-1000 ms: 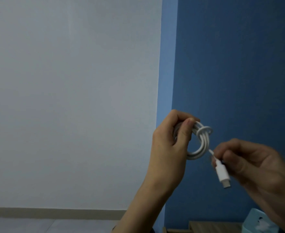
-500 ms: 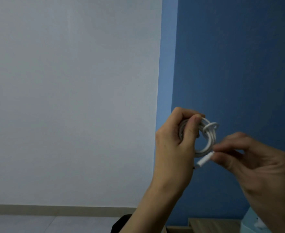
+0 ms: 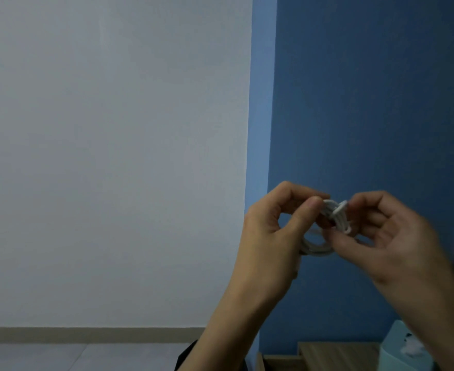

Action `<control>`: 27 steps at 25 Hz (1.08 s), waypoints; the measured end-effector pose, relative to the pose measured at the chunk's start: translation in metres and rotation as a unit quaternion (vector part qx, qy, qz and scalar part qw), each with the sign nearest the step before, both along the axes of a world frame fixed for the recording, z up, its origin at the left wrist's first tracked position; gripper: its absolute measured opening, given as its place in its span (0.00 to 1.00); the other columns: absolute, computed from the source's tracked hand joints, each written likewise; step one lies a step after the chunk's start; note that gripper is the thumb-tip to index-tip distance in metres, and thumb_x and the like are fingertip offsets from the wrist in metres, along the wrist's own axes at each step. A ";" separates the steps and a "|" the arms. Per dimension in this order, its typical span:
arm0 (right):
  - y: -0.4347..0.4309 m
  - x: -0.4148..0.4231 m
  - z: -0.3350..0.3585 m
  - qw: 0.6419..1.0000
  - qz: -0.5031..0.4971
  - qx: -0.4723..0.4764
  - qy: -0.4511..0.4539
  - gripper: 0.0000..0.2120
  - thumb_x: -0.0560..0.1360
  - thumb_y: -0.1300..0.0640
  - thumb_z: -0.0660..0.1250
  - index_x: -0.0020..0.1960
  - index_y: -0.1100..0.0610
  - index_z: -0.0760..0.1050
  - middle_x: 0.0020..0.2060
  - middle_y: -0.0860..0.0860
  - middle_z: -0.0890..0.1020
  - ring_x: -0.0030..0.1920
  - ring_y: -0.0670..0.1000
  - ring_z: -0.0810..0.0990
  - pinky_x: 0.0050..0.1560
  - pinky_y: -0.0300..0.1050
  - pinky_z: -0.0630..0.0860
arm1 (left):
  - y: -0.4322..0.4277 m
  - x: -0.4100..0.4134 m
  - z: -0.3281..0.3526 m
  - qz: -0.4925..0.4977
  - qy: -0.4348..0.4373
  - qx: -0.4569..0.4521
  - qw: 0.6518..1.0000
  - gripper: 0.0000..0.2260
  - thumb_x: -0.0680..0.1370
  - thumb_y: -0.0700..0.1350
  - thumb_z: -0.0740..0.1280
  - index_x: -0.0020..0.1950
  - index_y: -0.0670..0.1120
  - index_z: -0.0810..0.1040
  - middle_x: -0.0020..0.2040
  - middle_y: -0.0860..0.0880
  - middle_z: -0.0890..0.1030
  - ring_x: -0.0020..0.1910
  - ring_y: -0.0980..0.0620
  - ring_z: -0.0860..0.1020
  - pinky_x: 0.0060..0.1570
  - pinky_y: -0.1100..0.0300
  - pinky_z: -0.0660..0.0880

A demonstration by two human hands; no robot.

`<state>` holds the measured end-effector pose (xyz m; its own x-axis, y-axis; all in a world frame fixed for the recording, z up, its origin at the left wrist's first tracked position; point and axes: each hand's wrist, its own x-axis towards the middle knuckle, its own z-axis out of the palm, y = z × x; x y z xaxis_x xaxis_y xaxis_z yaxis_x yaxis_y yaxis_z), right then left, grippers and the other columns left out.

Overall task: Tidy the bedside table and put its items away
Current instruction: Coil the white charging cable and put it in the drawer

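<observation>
A coiled white charging cable (image 3: 335, 218) is held up in the air in front of a blue wall. My left hand (image 3: 276, 236) pinches the coil between thumb and fingers on its left side. My right hand (image 3: 381, 231) grips the coil's right side, fingers curled over the wrapped end; the plug is hidden behind them. The lower loop of the cable (image 3: 317, 249) hangs between both hands. The bedside table (image 3: 335, 352) shows only as a wooden top at the bottom edge.
A pale blue tissue box (image 3: 405, 349) stands on the wooden table at the lower right. A white wall fills the left half, with a beige skirting board (image 3: 86, 334) and grey floor below it.
My right hand has moved up and left, from holding the loose plug end below the coil to gripping the coil itself. The plug is no longer visible. Both hands have shifted slightly right.
</observation>
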<state>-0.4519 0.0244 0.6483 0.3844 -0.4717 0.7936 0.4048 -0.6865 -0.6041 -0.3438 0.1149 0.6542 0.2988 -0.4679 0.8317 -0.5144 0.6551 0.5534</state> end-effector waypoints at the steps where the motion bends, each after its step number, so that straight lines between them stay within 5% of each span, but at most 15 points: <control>1: -0.001 0.001 0.001 1.000 -0.013 0.004 0.004 0.21 0.51 0.50 0.80 0.39 0.47 0.75 0.38 0.46 0.84 0.37 0.44 0.83 0.37 0.32 0.78 | 0.000 -0.002 0.000 0.010 -0.008 -0.001 1.000 0.05 0.77 0.40 0.65 0.45 0.44 0.81 0.38 0.52 0.82 0.40 0.60 0.79 0.36 0.69 0.76; 4: -0.001 0.003 0.004 0.999 -0.006 0.006 0.048 0.12 0.61 0.61 0.72 0.42 0.50 0.76 0.32 0.42 0.84 0.29 0.40 0.80 0.30 0.28 0.73 | 0.002 -0.004 0.002 0.022 -0.025 -0.008 0.999 0.05 0.77 0.38 0.66 0.45 0.45 0.81 0.37 0.53 0.82 0.39 0.61 0.80 0.38 0.70 0.76; 9: 0.008 0.001 0.008 0.990 -0.046 -0.094 0.097 0.08 0.65 0.46 0.67 0.43 0.38 0.79 0.34 0.40 0.84 0.30 0.43 0.80 0.28 0.29 0.73 | 0.005 0.002 0.003 0.021 0.019 0.001 1.000 0.05 0.77 0.40 0.66 0.44 0.48 0.81 0.36 0.54 0.81 0.35 0.61 0.77 0.26 0.60 0.75; 13: 0.005 -0.008 0.004 0.995 0.010 -0.063 0.077 0.20 0.57 0.30 0.68 0.39 0.43 0.83 0.33 0.46 0.85 0.26 0.46 0.81 0.29 0.35 0.78 | 0.012 0.009 0.002 -0.037 0.063 0.062 0.995 0.04 0.78 0.39 0.65 0.51 0.41 0.78 0.43 0.38 0.80 0.37 0.51 0.79 0.32 0.58 0.80; 18: 0.010 -0.002 -0.004 0.999 0.007 -0.028 0.045 0.05 0.60 0.44 0.68 0.34 0.40 0.83 0.29 0.48 0.84 0.27 0.47 0.82 0.26 0.37 0.79 | 0.028 0.022 -0.004 -0.111 0.040 0.234 0.965 0.09 0.80 0.40 0.60 0.58 0.41 0.74 0.41 0.45 0.81 0.40 0.51 0.80 0.43 0.63 0.79; 23: 0.018 0.004 -0.008 0.997 -0.060 -0.042 0.025 0.06 0.64 0.47 0.67 0.36 0.38 0.82 0.29 0.49 0.84 0.23 0.49 0.81 0.26 0.49 0.80 | 0.037 0.029 -0.005 -0.161 0.031 0.239 0.957 0.15 0.77 0.26 0.57 0.60 0.40 0.71 0.45 0.40 0.78 0.37 0.49 0.80 0.43 0.60 0.80; 27: 0.024 0.005 -0.005 0.995 -0.082 -0.057 0.005 0.07 0.66 0.46 0.65 0.37 0.35 0.81 0.31 0.47 0.84 0.22 0.47 0.80 0.24 0.48 0.79 | 0.034 0.035 -0.013 -0.297 0.094 0.188 0.931 0.22 0.71 0.22 0.60 0.59 0.41 0.72 0.51 0.41 0.79 0.38 0.47 0.82 0.41 0.54 0.80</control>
